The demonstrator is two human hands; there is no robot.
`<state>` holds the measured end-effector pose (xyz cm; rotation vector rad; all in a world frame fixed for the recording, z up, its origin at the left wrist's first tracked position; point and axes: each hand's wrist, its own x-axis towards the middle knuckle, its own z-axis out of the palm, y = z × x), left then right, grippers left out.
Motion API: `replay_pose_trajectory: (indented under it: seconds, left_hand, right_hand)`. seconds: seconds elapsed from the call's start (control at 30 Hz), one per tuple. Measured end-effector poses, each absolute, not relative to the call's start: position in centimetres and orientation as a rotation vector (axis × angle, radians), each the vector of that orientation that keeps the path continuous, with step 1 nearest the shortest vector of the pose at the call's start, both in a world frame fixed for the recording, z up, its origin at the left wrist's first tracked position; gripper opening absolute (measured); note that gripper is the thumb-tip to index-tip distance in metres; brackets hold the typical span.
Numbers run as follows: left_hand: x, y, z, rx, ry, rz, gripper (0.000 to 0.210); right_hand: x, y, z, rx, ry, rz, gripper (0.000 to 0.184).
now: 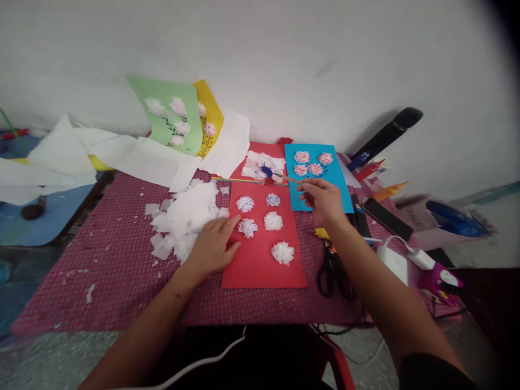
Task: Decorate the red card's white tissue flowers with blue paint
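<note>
My right hand (323, 199) pinches the handle of a thin paintbrush (289, 177). The brush's tip reaches dark blue paint (267, 171) on a stained white tissue (254, 165) behind the card. Fingers apart, my left hand (214, 246) rests on the left edge of a red card (260, 273). Several crumpled white paper puffs sit on this card. Blue specks mark the upper puffs, such as the top left puff (245, 204), while the lowest puff (283, 253) is plain white.
White paper scraps (189, 211) are heaped left of the card. A blue card with pink puffs (311, 189) lies at right; a green card (174, 116) leans on the wall. Scissors (333, 273), a phone (388, 218), a black microphone-like object (388, 130) and a white charger (393, 264) are at right.
</note>
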<state>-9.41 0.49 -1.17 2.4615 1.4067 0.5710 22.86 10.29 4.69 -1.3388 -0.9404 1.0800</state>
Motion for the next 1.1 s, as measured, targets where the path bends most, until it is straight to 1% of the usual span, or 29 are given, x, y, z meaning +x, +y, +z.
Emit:
replay_pose_trajectory:
  seconds: [0.1, 0.23, 0.4, 0.63, 0.93, 1.1]
  left_hand:
    - [-9.4, 0.5, -1.2, 2.462, 1.409, 0.563, 0.066]
    - [-9.3, 0.4, -1.0, 2.457, 1.419, 0.556, 0.066]
    - [-9.2, 0.4, -1.0, 2.440, 1.412, 0.563, 0.067]
    - [-9.1, 0.3, -0.8, 2.455, 1.409, 0.558, 0.067]
    - [-9.1, 0.3, -0.8, 2.457, 1.405, 0.550, 0.067]
    - [-9.1, 0.3, -1.0, 2.447, 1.400, 0.567, 0.067]
  right_hand:
    - [22.8, 7.1, 5.2, -1.323, -0.911, 1.121, 0.028]
    - [21.6, 2.6, 4.6, -1.353, -0.899, 1.165, 0.025]
    - [19.4, -1.1, 3.3, -1.384, -1.122, 1.105, 0.021]
    - [17.4, -2.4, 3.4, -1.467, -1.341, 0.965, 0.019]
    - [16.9, -3.2, 2.4, -1.485, -1.461, 0.848, 0.017]
    - [16.7, -3.2, 2.4, -1.517, -1.627, 0.678, 0.016]
